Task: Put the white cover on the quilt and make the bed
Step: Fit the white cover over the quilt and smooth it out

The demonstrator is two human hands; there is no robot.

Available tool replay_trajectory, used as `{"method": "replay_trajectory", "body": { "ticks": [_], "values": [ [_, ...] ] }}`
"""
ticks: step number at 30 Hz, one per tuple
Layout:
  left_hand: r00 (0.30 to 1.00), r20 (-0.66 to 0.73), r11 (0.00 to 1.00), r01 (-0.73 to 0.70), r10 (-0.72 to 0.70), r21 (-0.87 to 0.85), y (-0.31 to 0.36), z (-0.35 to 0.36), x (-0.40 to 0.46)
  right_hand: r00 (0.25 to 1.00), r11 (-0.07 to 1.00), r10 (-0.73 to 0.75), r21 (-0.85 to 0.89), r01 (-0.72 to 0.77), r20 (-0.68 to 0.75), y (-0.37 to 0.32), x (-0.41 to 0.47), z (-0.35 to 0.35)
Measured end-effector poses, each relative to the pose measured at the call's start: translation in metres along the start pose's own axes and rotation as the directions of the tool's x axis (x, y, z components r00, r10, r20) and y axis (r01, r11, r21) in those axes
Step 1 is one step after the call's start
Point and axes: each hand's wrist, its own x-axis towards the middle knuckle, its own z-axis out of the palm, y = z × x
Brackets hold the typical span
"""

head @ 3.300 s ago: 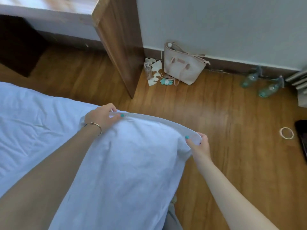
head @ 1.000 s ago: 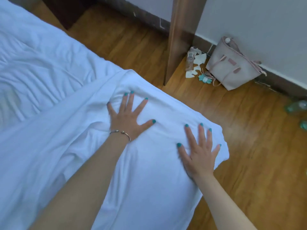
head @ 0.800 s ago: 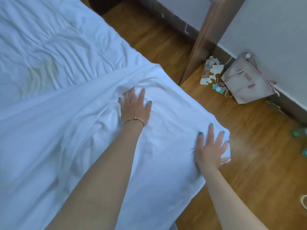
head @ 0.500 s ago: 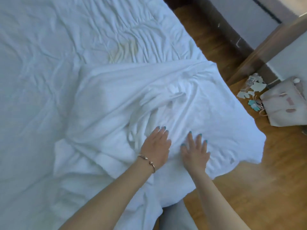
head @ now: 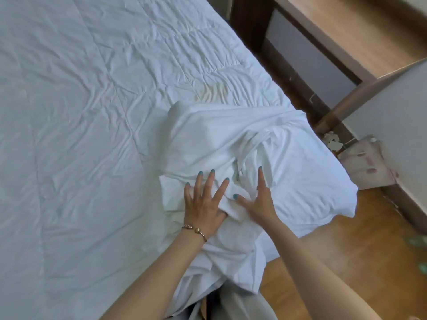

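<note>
Closest in, both forearms reach out over the bed edge, a gold bangle (head: 196, 230) on the left wrist. The left hand (head: 204, 202) lies flat with fingers spread on the bunched white cover (head: 265, 158); the right hand (head: 258, 202) sits just beside it, also flat and open, nothing gripped, though some fingers look buried in a fold, hard to say. The cover is heaped on the bed's near right corner, atop the wrinkly quilt (head: 80, 100). Past that: wood floor (head: 346, 262), pale handbag (head: 367, 165) by the wall.
</note>
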Motion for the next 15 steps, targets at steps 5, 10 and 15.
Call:
{"method": "replay_trajectory", "body": {
  "ticks": [5, 10, 15],
  "values": [
    [0.985, 0.054, 0.986, -0.168, 0.167, 0.018, -0.020, 0.001, 0.040, 0.976, 0.985, 0.059, -0.169, -0.023, 0.209, -0.018, 0.025, -0.022],
    [0.942, -0.175, 0.936, 0.234, -0.285, -0.264, -0.087, -0.058, 0.089, 0.934, 0.954, -0.094, -0.238, 0.184, 0.344, -0.031, 0.070, -0.042],
    [0.563, -0.118, 0.568, 0.758, -0.818, -0.321, -0.154, -0.112, 0.137, 0.783, 0.618, -0.319, -0.509, 0.599, 0.535, -0.062, 0.142, -0.050]
  ]
}}
